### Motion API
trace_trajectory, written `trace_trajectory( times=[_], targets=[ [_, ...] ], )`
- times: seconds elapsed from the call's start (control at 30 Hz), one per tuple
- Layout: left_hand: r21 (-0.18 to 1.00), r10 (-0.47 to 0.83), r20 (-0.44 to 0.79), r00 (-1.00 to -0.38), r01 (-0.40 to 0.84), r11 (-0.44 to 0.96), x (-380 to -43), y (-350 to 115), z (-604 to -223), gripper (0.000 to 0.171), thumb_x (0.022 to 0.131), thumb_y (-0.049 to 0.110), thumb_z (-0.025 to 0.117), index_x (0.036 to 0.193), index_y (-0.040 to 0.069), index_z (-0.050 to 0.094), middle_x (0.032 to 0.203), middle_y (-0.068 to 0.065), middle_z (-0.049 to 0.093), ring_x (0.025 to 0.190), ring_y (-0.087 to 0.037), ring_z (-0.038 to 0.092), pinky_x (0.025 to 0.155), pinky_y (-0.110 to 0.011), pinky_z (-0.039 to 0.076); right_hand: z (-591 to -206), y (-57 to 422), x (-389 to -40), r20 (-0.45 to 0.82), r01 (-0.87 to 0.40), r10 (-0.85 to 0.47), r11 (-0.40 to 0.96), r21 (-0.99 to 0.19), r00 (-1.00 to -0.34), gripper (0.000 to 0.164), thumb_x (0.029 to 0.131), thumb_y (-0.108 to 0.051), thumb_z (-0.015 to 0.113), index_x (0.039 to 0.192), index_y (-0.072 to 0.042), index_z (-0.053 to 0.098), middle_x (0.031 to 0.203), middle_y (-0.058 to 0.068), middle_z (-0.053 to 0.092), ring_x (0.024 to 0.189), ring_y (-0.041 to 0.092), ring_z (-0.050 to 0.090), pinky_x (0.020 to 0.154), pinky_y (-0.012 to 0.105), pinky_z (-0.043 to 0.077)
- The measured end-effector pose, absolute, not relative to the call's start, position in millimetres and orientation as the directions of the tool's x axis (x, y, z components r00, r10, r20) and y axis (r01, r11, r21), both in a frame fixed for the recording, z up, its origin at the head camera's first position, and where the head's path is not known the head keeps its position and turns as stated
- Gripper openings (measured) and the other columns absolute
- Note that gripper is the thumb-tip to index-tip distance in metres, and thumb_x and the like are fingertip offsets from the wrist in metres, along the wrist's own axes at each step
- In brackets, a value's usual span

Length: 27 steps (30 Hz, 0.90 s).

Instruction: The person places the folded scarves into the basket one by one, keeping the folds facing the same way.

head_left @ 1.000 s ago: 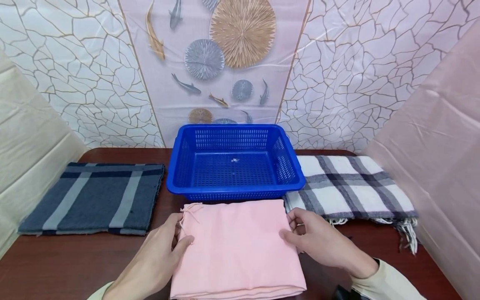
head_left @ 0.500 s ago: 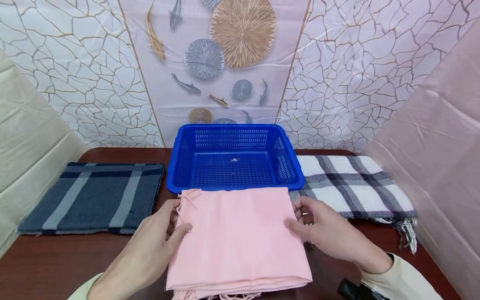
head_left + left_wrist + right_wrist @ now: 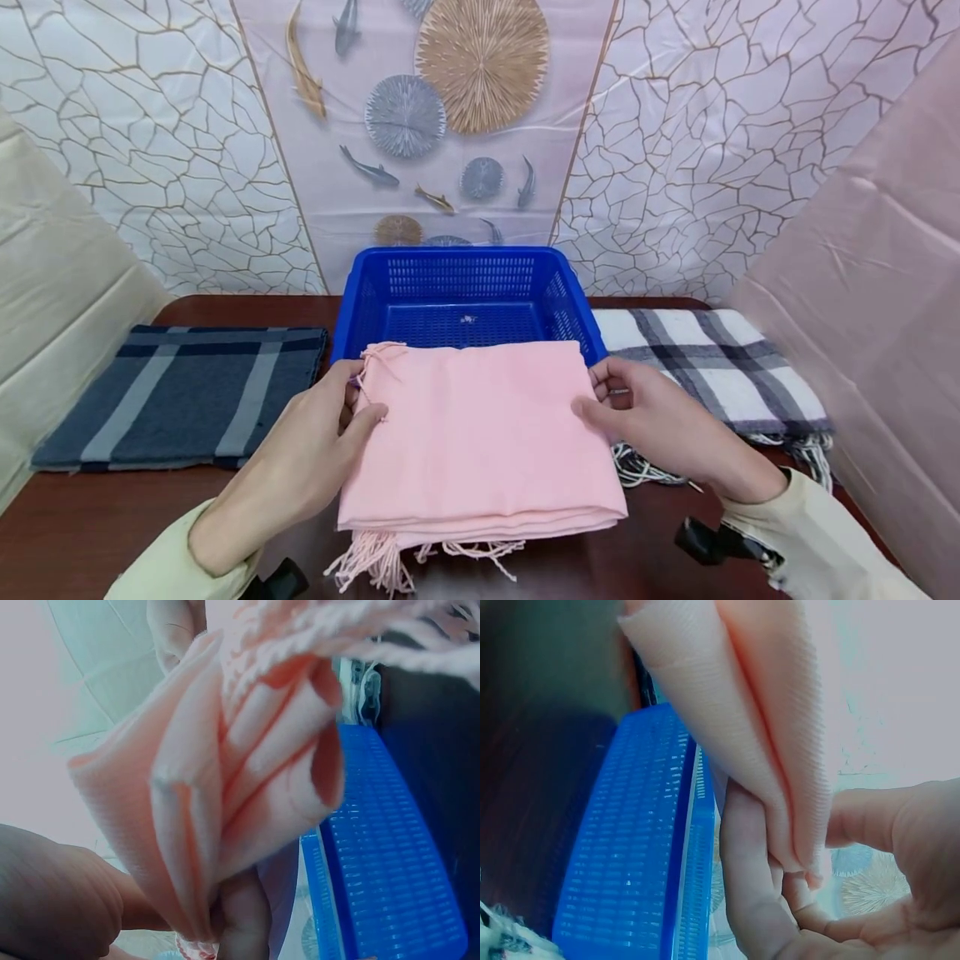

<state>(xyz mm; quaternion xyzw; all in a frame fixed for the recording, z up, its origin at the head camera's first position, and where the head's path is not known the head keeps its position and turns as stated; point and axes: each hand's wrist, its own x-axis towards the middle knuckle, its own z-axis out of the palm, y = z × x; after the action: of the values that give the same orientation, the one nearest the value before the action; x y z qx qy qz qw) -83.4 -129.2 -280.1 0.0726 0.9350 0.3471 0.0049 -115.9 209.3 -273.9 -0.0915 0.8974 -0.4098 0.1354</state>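
Observation:
A folded pink scarf [image 3: 480, 433] with twisted fringe along its near edge is held up between both hands in the head view. My left hand [image 3: 307, 442] pinches its left edge, thumb on top and fingers beneath. On the opposite edge my right hand [image 3: 660, 417] grips it the same way. The scarf's far edge overlaps the front of a blue plastic basket [image 3: 461, 287]. In the left wrist view the folded layers of the scarf [image 3: 187, 802] fan open above the pinching fingers. The right wrist view shows the scarf [image 3: 757, 735] between thumb and fingers, with the basket [image 3: 630, 847] beyond.
A folded dark blue-grey striped scarf [image 3: 195, 400] lies on the left of the brown table [image 3: 112, 517]. To the right lies a white and grey checked scarf [image 3: 720, 358] with fringe. A patterned backdrop [image 3: 480, 200] stands behind the basket.
Both hands have lifted the pink scarf and carried it forward, from just in front of the basket to over its front rim. More of the hanging fringe shows now.

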Motion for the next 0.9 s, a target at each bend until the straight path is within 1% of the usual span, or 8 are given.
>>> trace_trajectory(
  times=[0.17,0.27,0.4,0.53,0.73,0.9],
  targets=[
    [0.649,0.146,0.042,-0.988,0.138,0.748,-90,-130,-272,0.048,0.105,0.026,0.057,0.144,0.002,0.044,0.087,-0.004,0.058,0.069,-0.014,0.051,0.058,-0.027,0.041,-268,208,-124,-0.168,-0.052,-0.255,0.677,-0.734,-0.952,0.033,0.098,-0.032,0.068,0.114,-0.004,0.06,0.1,0.008,0.066,0.099,0.019,0.068,0.076,0.031,0.056],
    [0.641,0.147,0.054,-0.988,0.147,0.753,-96,-130,-267,0.047,0.105,0.025,0.057,0.143,0.002,0.045,0.09,-0.004,0.06,0.071,-0.014,0.053,0.06,-0.027,0.042,-264,208,-128,-0.149,-0.069,-0.258,0.678,-0.732,-0.954,0.033,0.099,-0.031,0.067,0.114,-0.003,0.059,0.1,0.008,0.066,0.1,0.019,0.069,0.076,0.031,0.056],
    [0.631,0.151,0.061,-0.987,0.155,0.76,-103,-130,-261,0.048,0.105,0.025,0.057,0.144,0.0,0.044,0.091,-0.006,0.06,0.072,-0.015,0.053,0.06,-0.028,0.042,-259,207,-135,-0.143,-0.082,-0.266,0.683,-0.726,-0.953,0.035,0.099,-0.03,0.066,0.117,-0.001,0.059,0.102,0.009,0.068,0.094,0.018,0.069,0.078,0.032,0.056],
    [0.63,0.146,0.057,-0.988,0.15,0.762,-112,-130,-255,0.051,0.105,0.024,0.056,0.146,-0.002,0.042,0.094,-0.01,0.06,0.074,-0.017,0.055,0.062,-0.03,0.043,-252,207,-143,-0.158,-0.069,-0.258,0.693,-0.718,-0.953,0.036,0.1,-0.032,0.065,0.118,-0.002,0.058,0.104,0.009,0.068,0.09,0.017,0.068,0.079,0.032,0.055],
    [0.618,0.141,0.069,-0.988,0.153,0.771,-126,-130,-249,0.052,0.105,0.024,0.055,0.147,-0.003,0.041,0.098,-0.012,0.061,0.078,-0.02,0.056,0.068,-0.031,0.044,-247,204,-156,-0.143,-0.076,-0.265,0.671,-0.738,-0.954,0.032,0.101,-0.025,0.064,0.117,0.002,0.058,0.103,0.011,0.067,0.083,0.016,0.068,0.076,0.031,0.057],
    [0.616,0.152,0.067,-0.986,0.161,0.771,-140,-128,-247,0.052,0.105,0.023,0.055,0.146,-0.006,0.042,0.1,-0.015,0.059,0.084,-0.024,0.056,0.072,-0.033,0.043,-243,205,-167,-0.148,-0.068,-0.246,0.697,-0.714,-0.958,0.031,0.101,-0.025,0.063,0.118,0.001,0.06,0.104,0.012,0.067,0.079,0.018,0.066,0.075,0.032,0.057]
  ],
)
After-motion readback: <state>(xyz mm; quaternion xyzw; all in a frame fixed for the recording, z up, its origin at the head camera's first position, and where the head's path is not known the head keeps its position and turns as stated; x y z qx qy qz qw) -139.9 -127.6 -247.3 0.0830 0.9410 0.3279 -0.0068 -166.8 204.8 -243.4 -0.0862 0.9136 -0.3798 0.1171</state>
